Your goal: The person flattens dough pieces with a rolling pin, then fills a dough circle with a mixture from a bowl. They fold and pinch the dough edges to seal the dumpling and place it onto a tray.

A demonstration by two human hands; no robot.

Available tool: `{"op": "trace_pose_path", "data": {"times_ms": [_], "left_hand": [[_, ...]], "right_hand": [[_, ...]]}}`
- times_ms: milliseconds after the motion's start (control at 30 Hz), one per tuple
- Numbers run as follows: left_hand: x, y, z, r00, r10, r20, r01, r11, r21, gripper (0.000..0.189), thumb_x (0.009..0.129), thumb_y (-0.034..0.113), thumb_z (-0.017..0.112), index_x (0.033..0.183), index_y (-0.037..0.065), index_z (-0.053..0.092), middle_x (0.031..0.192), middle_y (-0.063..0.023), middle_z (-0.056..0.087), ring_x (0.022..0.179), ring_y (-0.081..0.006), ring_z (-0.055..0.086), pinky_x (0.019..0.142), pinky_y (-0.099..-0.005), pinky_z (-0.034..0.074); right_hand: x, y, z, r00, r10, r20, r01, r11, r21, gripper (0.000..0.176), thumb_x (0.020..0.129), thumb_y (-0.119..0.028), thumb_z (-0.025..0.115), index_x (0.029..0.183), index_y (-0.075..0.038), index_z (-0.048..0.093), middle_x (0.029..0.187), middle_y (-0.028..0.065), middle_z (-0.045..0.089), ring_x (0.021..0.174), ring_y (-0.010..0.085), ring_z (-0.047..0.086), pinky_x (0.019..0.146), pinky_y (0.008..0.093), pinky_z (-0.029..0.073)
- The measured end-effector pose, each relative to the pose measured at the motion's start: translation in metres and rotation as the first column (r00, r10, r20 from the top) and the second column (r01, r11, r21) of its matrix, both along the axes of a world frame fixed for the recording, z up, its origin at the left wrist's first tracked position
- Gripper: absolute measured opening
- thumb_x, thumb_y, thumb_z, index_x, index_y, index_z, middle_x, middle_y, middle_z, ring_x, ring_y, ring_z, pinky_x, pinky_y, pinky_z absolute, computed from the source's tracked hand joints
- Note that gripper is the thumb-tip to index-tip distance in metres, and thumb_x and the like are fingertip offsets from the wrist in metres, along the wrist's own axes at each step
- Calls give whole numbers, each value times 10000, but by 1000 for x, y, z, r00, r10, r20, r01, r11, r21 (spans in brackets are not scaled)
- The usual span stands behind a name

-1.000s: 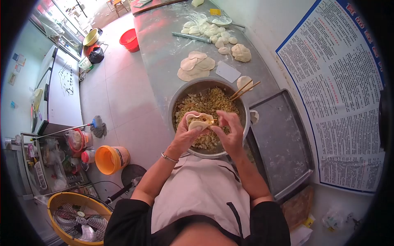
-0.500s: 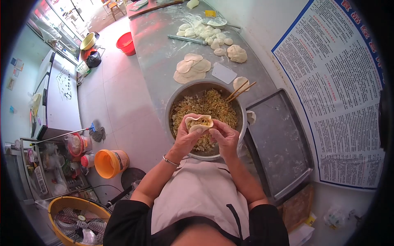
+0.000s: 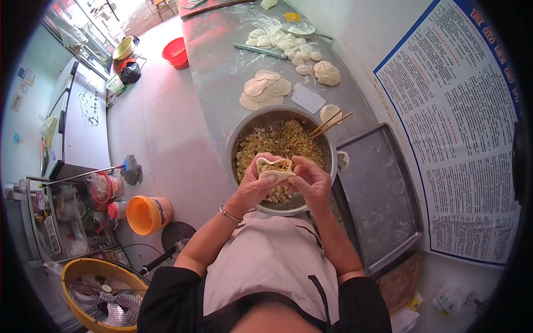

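Note:
A round dough wrapper (image 3: 276,177) with chopped filling inside is cupped in my left hand (image 3: 254,187), its top still gaping. On its right edge, the thumb and fingers of my right hand (image 3: 312,183) pinch the dough. Both hands are above a large metal bowl (image 3: 331,161) of chopped filling (image 3: 266,139). Wooden chopsticks (image 3: 333,123) lean over the bowl's far right rim. Just beyond the bowl lie a stack of flat dough wrappers (image 3: 264,90) and a white rectangular scraper (image 3: 308,99).
A dark metal tray (image 3: 380,194) lies right of the bowl. Farther up the steel table are a rolling pin (image 3: 260,50), several floured dough pieces (image 3: 283,41) and a dough lump (image 3: 326,73). An orange bucket (image 3: 145,215) and a fan (image 3: 102,294) stand at left.
My right hand has shifted along the wrapper's right edge, with its fingers raised higher. The dough there is drawn together more. The whole view has shifted slightly.

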State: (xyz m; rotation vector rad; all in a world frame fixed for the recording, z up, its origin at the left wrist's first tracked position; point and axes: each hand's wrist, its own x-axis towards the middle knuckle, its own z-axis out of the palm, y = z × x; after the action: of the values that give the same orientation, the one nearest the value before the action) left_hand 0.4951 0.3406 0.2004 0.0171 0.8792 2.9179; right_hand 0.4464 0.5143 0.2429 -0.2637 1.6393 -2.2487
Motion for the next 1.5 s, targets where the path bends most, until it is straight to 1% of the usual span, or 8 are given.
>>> {"op": "trace_pose_path", "data": {"times_ms": [333, 433, 633, 733, 833, 1033, 1233, 1500], "left_hand": [[2, 3, 8, 999, -1, -34, 0, 1000, -13, 448, 918, 134, 743, 1288, 106, 491, 1316, -77, 555, 1224, -234, 590, 988, -416, 557], [2, 2, 11, 999, 4, -35, -5, 999, -34, 423, 934, 122, 724, 1290, 98, 496, 1316, -73, 556, 1210, -208, 593, 989, -382, 553], [4, 1, 12, 999, 9, -42, -20, 961, -276, 339, 962, 135, 694, 1256, 82, 535, 1302, -69, 575, 1176, -153, 583, 996, -320, 531], [5, 0, 12, 998, 6, -67, -31, 926, -375, 299, 975, 155, 684, 1231, 76, 551, 1311, -84, 579, 1178, -144, 573, 993, -311, 519], [4, -2, 12, 993, -12, -118, -36, 916, -400, 260, 992, 155, 660, 1216, 72, 559, 1348, -109, 567, 1198, -149, 562, 1002, -313, 503], [4, 1, 13, 984, 5, -180, -91, 876, -473, 214, 1016, 147, 616, 1207, 61, 573, 1396, -140, 546, 1220, -170, 553, 1021, -323, 482], [7, -1, 17, 992, -1, -122, -71, 812, -579, 334, 1037, 159, 574, 1350, 43, 557, 1328, -112, 603, 1209, -145, 559, 1005, -301, 481], [1, -4, 26, 978, -88, -191, -107, 572, -813, 392, 1051, 161, 511, 1418, 22, 525, 1317, -122, 617, 1206, -211, 585, 1051, -349, 446]], "right_hand": [[-5, 0, -5, 786, 30, -617, 161, 954, 252, 272, 859, 18, 749, 1130, 12, 727, 972, 46, 655, 805, 86, 620, 614, 207, 525], [6, -13, 20, 988, -73, -139, 76, 997, 17, 266, 860, 12, 741, 1124, -17, 739, 999, 55, 638, 850, 99, 613, 631, 233, 526], [-6, 2, -1, 660, 180, -729, 190, 899, 394, 233, 861, -39, 763, 1093, -27, 746, 1010, 53, 618, 868, 136, 633, 695, 266, 559], [-12, 4, 7, 669, 237, -704, 182, 867, 464, 233, 845, -45, 780, 1076, -26, 752, 986, 65, 623, 837, 156, 659, 692, 276, 561], [-14, 3, 4, 988, 152, 12, -152, 988, 7, 218, 831, -34, 784, 1047, -23, 759, 944, 81, 642, 793, 177, 678, 660, 292, 548], [-16, 4, -8, 728, 162, -666, 107, 932, 345, 216, 812, -11, 793, 1027, -25, 767, 949, 55, 648, 799, 155, 671, 681, 259, 573], [-7, -7, 15, 917, -11, -400, 60, 992, 111, 224, 784, -9, 808, 1003, -11, 766, 941, 81, 662, 820, 179, 657, 697, 291, 537], [-21, 6, -10, 690, 194, -697, 57, 946, 319, 242, 794, 6, 785, 1033, -10, 753, 1006, 92, 664, 894, 176, 656, 720, 286, 536]]}}
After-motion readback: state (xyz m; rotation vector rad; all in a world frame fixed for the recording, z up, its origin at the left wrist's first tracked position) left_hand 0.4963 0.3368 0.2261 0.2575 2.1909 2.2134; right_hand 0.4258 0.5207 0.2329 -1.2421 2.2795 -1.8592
